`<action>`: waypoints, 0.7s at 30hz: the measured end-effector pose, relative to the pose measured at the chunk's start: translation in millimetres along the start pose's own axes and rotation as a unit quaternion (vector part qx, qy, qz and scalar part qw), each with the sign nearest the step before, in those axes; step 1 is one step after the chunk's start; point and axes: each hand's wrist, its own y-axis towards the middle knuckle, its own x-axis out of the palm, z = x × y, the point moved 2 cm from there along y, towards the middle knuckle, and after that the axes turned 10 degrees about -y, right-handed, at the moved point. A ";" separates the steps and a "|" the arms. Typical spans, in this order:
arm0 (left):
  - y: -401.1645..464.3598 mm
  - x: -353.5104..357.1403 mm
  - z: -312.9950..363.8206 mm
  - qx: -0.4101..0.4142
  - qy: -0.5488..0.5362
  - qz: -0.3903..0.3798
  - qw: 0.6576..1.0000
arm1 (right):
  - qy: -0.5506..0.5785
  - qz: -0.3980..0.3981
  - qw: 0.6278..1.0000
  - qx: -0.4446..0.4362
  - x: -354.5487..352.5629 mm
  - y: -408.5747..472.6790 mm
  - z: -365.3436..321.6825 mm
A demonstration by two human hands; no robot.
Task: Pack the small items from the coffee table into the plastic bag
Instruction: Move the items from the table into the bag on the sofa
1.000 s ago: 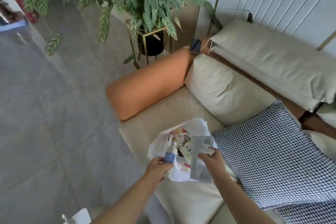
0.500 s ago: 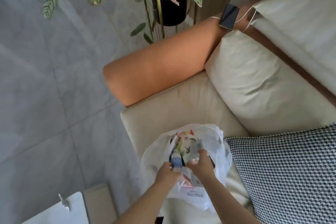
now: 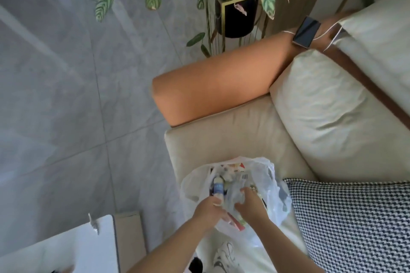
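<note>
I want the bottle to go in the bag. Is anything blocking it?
Nothing visible blocks it. The left hand holds the small bottle already inside the open mouth of the plastic bag on the sofa seat. The right hand grips crumpled bag plastic just beside it.

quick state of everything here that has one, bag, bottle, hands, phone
plastic bag: open at the top, resting on the sofa seat, partly filled
small bottle: upright inside the bag, left hand at its base
paper packet: inside the bag, mostly covered by plastic
left hand: fingers curled round the bottle
right hand: gripping the bag's plastic
phone: lying on the armrest, screen dark, white cable attached
</note>
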 end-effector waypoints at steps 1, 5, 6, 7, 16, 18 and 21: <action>-5.8 -4.3 -1.6 0.006 -0.001 0.007 1.000 | -0.017 -0.003 1.000 -0.017 1.0 -4.3 -5.8; -29.3 -27.8 -19.6 0.029 -0.027 0.027 0.999 | -0.088 -0.011 0.991 -0.102 7.7 -22.9 -33.8; -35.8 -35.0 -26.3 0.036 -0.031 0.033 0.998 | -0.108 -0.014 0.986 -0.126 10.2 -28.1 -42.0; -42.6 -42.3 -33.7 0.042 -0.029 0.041 0.998 | -0.128 -0.020 0.980 -0.149 13.5 -33.7 -50.1; -105.4 -106.2 -127.5 0.047 -0.071 0.153 0.985 | -0.256 -0.043 0.924 -0.281 74.4 -103.1 -125.9; -122.9 -121.7 -156.1 0.045 -0.101 0.177 0.978 | -0.291 -0.040 0.905 -0.307 95.9 -122.8 -144.7; -154.0 -143.7 -206.8 0.046 -0.132 0.207 0.968 | -0.318 -0.042 0.883 -0.343 133.4 -156.6 -171.9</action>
